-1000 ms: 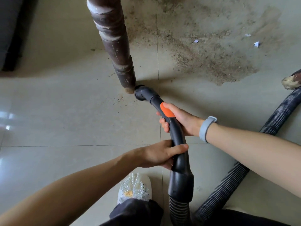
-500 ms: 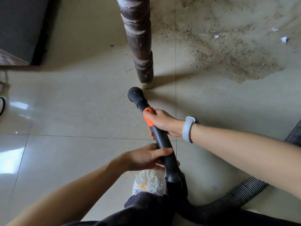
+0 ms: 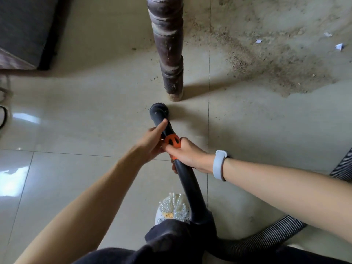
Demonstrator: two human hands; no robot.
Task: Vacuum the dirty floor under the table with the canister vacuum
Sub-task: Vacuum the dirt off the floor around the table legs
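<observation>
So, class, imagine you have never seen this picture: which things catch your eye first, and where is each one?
At centre, the left hand and right hand both grip the black vacuum wand around its orange slider. Just beyond its nozzle stands a dark turned table leg. To the upper right, a wide dirt patch covers the tiles.

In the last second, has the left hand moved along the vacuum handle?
Yes. The left hand has slid forward along the handle, from behind the orange slider to beside it, nearer the nozzle.
</observation>
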